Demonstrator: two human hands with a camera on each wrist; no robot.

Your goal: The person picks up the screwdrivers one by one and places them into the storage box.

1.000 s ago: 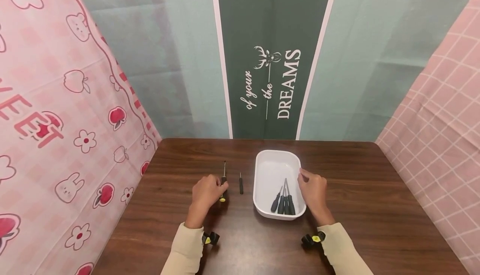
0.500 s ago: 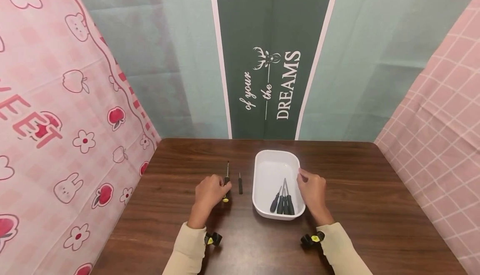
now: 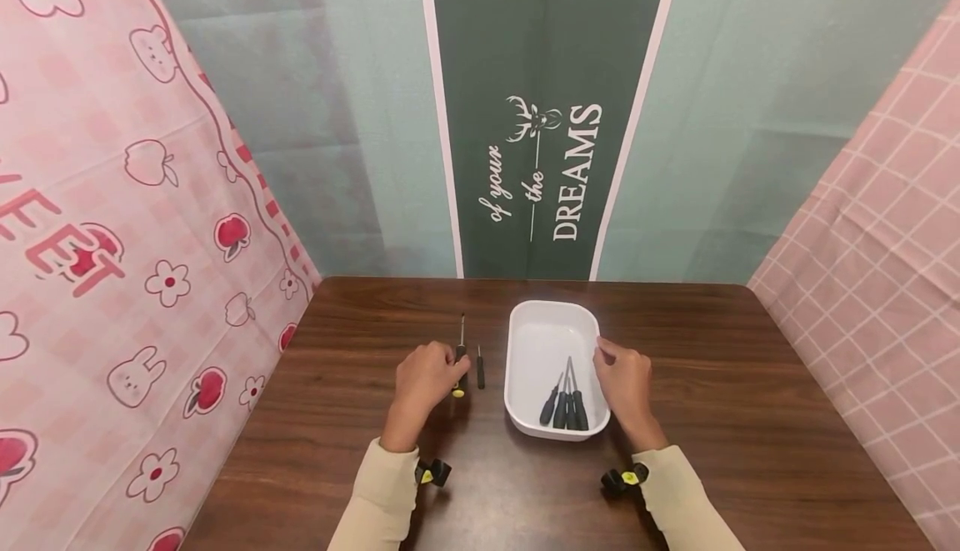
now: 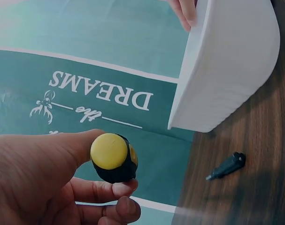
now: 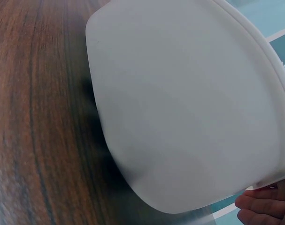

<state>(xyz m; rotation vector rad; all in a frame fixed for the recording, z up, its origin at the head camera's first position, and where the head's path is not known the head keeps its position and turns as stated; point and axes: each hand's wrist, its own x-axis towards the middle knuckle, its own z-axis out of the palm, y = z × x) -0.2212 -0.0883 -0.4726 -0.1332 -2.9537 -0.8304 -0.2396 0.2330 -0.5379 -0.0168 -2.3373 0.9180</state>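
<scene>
My left hand (image 3: 426,378) pinches a black screwdriver with a yellow end cap (image 4: 109,151) between thumb and fingers, its thin shaft pointing away from me. To its right, a small black screwdriver (image 3: 481,372) lies on the table. Farther right stands a white plastic tray (image 3: 536,343), with several dark-handled screwdrivers (image 3: 562,411) lying together at its near end. My right hand (image 3: 626,376) holds the tray's right rim, thumb and fingers at its edge. In the right wrist view the tray's outer wall (image 5: 180,103) hides most of that hand.
A brown wood-grain table (image 3: 705,384) carries everything. Behind it hangs a green curtain (image 3: 525,34) with printed lettering. Pink patterned cloths hang at the left (image 3: 150,284) and right (image 3: 870,284).
My left hand has moved right and slightly away from me with the yellow-capped screwdriver, closer to the small screwdriver. The right hand and tray stay in place.
</scene>
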